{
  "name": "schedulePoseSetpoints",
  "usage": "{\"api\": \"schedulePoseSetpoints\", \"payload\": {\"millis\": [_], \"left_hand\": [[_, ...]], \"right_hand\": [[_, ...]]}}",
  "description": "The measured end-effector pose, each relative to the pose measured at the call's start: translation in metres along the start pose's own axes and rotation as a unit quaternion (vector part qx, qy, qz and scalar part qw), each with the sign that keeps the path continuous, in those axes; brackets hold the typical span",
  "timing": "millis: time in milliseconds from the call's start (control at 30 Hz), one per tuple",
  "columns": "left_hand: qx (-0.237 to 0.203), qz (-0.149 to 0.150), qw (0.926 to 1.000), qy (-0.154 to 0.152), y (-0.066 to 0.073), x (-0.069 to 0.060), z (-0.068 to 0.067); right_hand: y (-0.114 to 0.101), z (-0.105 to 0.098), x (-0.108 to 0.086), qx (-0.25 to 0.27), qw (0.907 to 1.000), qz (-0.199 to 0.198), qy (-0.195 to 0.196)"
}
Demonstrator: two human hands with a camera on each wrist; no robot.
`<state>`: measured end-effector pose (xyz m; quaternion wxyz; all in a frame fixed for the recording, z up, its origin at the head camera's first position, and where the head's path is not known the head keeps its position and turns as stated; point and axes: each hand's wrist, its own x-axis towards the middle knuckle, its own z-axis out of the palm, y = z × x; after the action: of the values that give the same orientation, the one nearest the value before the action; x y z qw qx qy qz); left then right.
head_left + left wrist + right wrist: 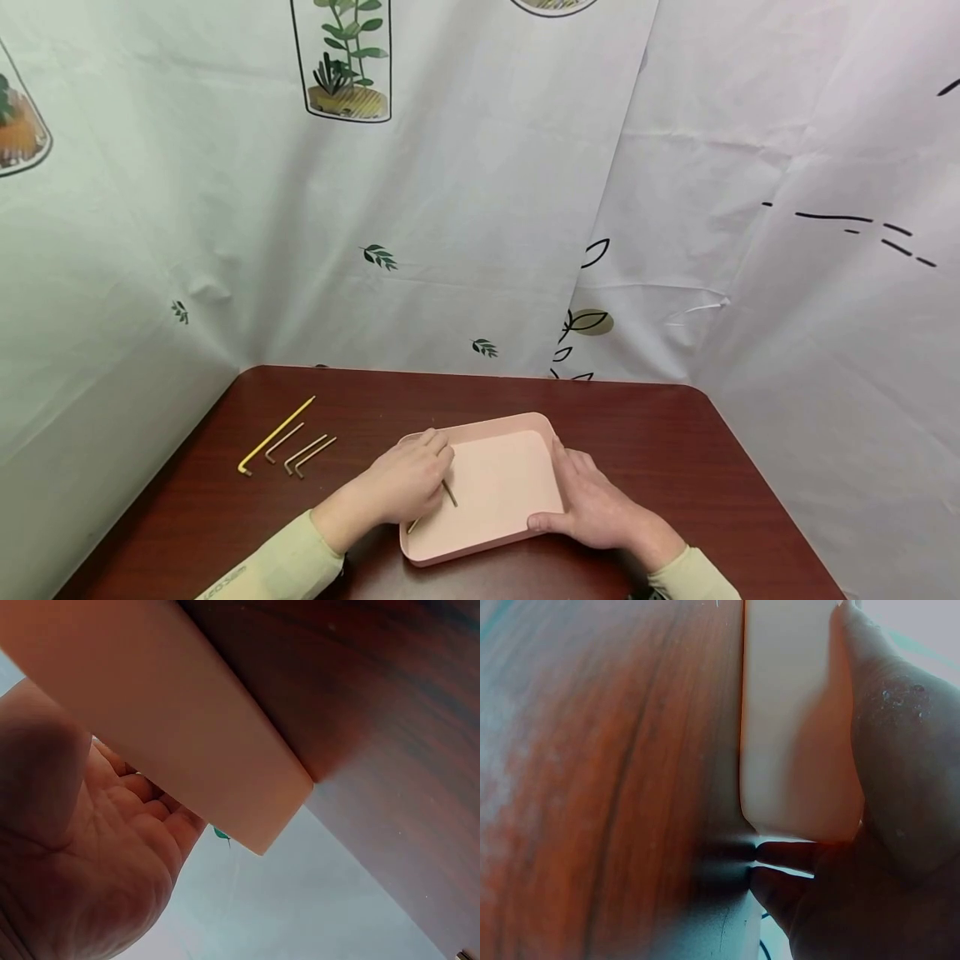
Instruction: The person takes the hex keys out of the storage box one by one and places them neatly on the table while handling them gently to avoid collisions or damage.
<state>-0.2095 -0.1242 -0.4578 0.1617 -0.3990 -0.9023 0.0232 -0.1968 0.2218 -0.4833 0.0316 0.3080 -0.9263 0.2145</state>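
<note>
A shallow pink tray sits slightly turned on the dark red-brown table. My left hand reaches over its left wall, with curled fingers inside. A dark hex key sticks out from under these fingers, which appear to pinch it; the contact is hidden. The end of another thin key shows in the tray below the hand. At the tray's near right corner, my right hand grips the tray, thumb on the near rim and fingers along the right wall. The left wrist view shows the left palm beside the outer wall.
On the table's left side lie a long yellow hex key and three shorter hex keys, roughly parallel. White printed cloth hangs behind the table and at both sides.
</note>
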Motion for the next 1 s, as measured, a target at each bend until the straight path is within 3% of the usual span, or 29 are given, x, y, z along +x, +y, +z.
{"api": "schedulePoseSetpoints", "payload": {"millis": [500,767,1000], "left_hand": [[0.008,0.02,0.9997,-0.007,0.0057,0.0034,0.0015],[0.021,0.026,0.9989,-0.031,0.0087,0.0053,0.0062],[0.02,0.036,0.9988,-0.027,0.0097,0.0059,0.008]], "right_hand": [[-0.0015,-0.0012,0.0004,0.006,0.9999,0.008,-0.007],[-0.0013,-0.0013,-0.0003,-0.003,0.9998,0.016,-0.013],[-0.0007,-0.0005,-0.0006,-0.002,0.9999,0.01,-0.009]]}}
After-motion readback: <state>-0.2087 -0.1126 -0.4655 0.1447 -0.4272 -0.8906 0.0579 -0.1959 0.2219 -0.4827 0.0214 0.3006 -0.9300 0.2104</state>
